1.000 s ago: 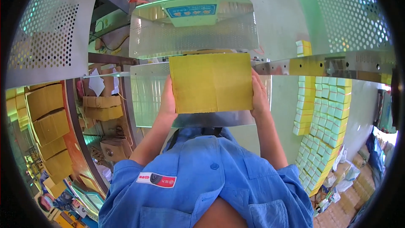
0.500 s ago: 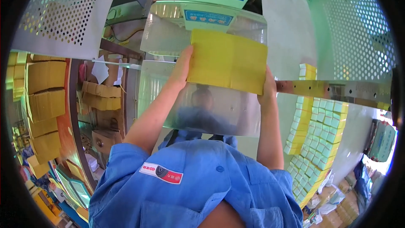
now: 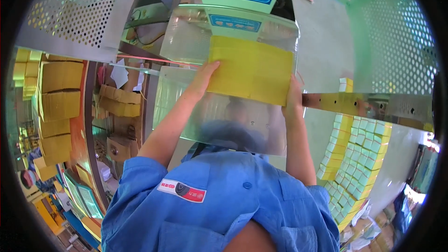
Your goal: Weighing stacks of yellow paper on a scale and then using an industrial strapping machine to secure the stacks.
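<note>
A yellow rectangular packet (image 3: 252,69) lies over the shiny steel top (image 3: 186,123) of a machine, held by its two ends. My left hand (image 3: 204,78) grips its left end, with the thumb on the upper face. At the right end, my right hand (image 3: 293,95) is pressed along the edge. The fingers beneath are hidden on both sides. A thin pink-red strap (image 3: 158,60) runs in from the left up to the packet near my left hand. A short curved piece of similar colour shows beside my right hand.
Behind the packet stands a pale green machine housing (image 3: 238,2) with a blue sign. Perforated metal panels (image 3: 79,14) flank both sides. A metal bar (image 3: 368,106) juts out at right, above stacked white-and-yellow bundles (image 3: 357,158). Cardboard boxes (image 3: 60,105) and another person (image 3: 28,178) are at left.
The pink-red strap has appeared left of the packet, and a curved bit at its right. Both hands still hold the packet, which has shifted slightly. The whole view has moved a little.
</note>
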`<state>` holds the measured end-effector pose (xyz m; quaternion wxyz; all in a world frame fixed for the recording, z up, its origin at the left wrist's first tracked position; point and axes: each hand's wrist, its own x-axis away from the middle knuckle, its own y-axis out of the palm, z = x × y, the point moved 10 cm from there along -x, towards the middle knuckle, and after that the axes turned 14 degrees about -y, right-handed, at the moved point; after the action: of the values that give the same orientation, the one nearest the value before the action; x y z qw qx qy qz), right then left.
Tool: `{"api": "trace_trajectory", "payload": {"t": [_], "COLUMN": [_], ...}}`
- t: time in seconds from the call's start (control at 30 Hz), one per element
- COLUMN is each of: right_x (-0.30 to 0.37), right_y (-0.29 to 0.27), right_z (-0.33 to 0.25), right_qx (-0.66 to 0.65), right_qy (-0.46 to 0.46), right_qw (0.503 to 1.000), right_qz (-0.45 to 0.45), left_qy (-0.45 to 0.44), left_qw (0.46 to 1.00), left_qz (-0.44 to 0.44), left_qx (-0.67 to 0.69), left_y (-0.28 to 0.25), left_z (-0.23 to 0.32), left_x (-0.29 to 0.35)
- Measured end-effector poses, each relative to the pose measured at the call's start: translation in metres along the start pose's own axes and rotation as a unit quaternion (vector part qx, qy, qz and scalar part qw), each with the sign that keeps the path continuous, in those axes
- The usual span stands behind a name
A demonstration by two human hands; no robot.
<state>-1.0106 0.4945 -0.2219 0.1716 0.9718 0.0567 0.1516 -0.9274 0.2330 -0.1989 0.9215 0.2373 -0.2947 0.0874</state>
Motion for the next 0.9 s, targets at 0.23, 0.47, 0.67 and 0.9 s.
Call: {"api": "trace_trajectory", "payload": {"t": [0.23,0.47,0.67,0.9], "right_x": [0.003,0.025,0.026,0.026], "right_y": [-0.014,0.004,-0.007,-0.010], "right_z": [-0.001,-0.012,-0.010,-0.007], "right_qx": [-0.009,-0.010,-0.010,-0.036], "right_qy": [0.001,0.025,0.025,0.065], "right_qw": [0.998,0.998,0.996,0.991], "right_qz": [0.068,0.050,0.088,0.109], "left_qy": [-0.003,-0.054,0.158,0.023], "left_qw": [0.999,0.994,0.906,0.996], "left_qz": [0.013,0.013,0.131,0.080], "left_qx": [-0.030,-0.095,-0.370,-0.025], "left_y": [0.014,-0.011,0.018,0.032], "left_z": [0.003,-0.011,0.017,-0.020], "left_x": [0.001,-0.006,0.028,-0.003]}}
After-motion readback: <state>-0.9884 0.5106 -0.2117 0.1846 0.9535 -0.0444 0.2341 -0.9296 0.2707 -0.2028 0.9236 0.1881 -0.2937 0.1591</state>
